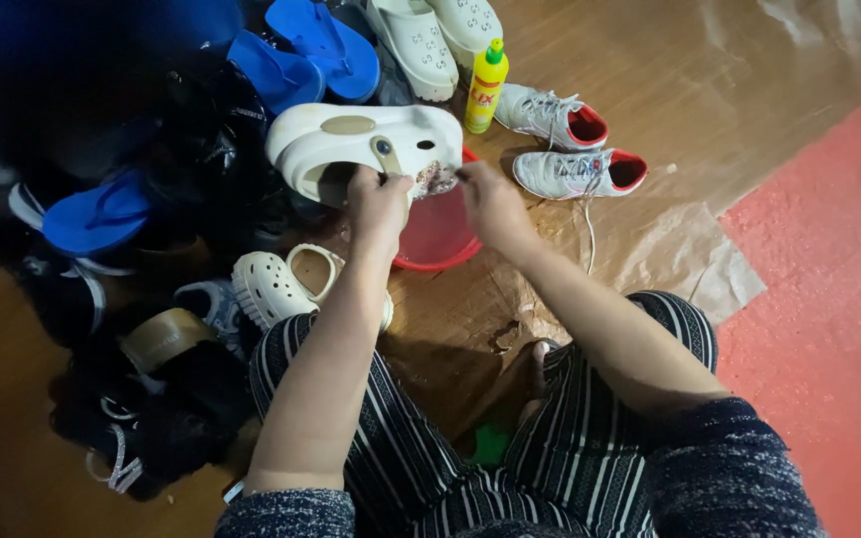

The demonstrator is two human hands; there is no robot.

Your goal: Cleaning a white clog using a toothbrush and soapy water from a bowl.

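White clog (366, 149) is up off the floor, sole toward you, held over the red basin (438, 239).

Head view:
- Your left hand (378, 204) grips the clog at its lower edge, fingers closed on it, thumb side near the strap rivet.
- Your right hand (495, 199) is at the clog's toe end, fingers pinched together on a wet, sudsy scrub rag (437, 179) pressed against the shoe. Rag is small and partly hidden, can't tell its exact kind.
- Basin sits on brown paper sheeting (650, 249) spread over the floor, directly under both hands.
- Yellow squeeze bottle (486, 88) with green cap stands upright just behind the clog, near the basin.
- Pair of white sneakers (575, 144) with red lining lies right of the bottle, one behind the other, laces loose on the paper.
- Second white clog (281, 284) lies on the floor beside your left forearm, near your knee.
- Another white clog pair (435, 35) lies at the top edge, behind the bottle.
- Blue flip-flops (306, 50) top left; one more blue flip-flop (97, 214) sits on a pile of dark shoes (151, 399) at the left.
- Red mat (829, 299) covers the floor on the right.
- You sit with legs folded, striped trousers (430, 448) in the foreground.
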